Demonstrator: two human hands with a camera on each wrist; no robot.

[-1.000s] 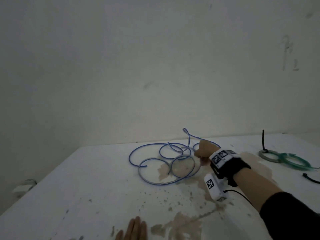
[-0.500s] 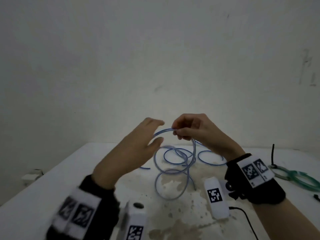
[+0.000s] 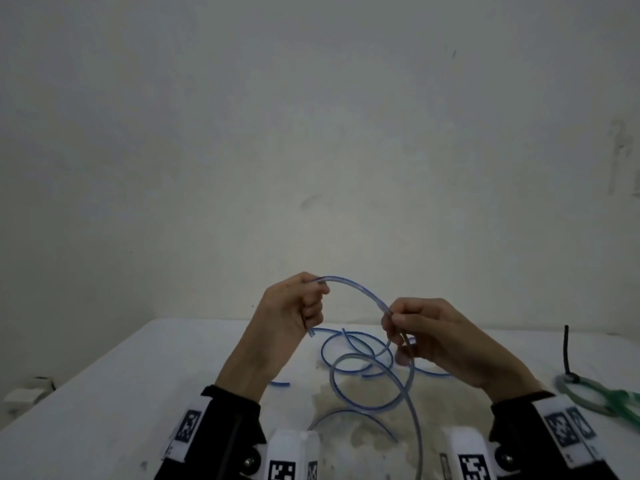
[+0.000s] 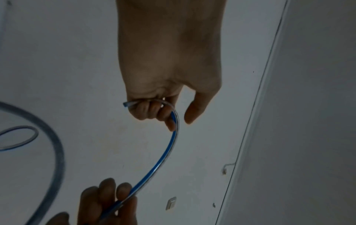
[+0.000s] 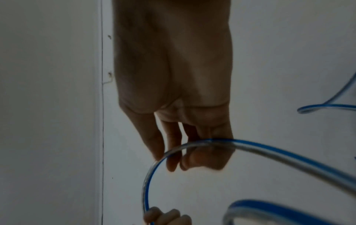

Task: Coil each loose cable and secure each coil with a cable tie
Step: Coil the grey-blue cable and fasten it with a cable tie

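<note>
Above the tabletop [image 3: 104,410], the left hand [image 3: 291,313] grips the blue cable [image 3: 356,289] near its end and the right hand [image 3: 436,337] pinches it further along, its loose loops trailing mid-table, uncoiled and untied, while a green coil [image 3: 588,396] sits already tied near the right edge.

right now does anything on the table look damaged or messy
Yes. The white table has a brownish worn patch with flecks under the loose blue-striped clear cable, as if the coating has chipped or stained. The cable's loops sprawl tangled there, while the left hand and right hand hold one end up.
</note>
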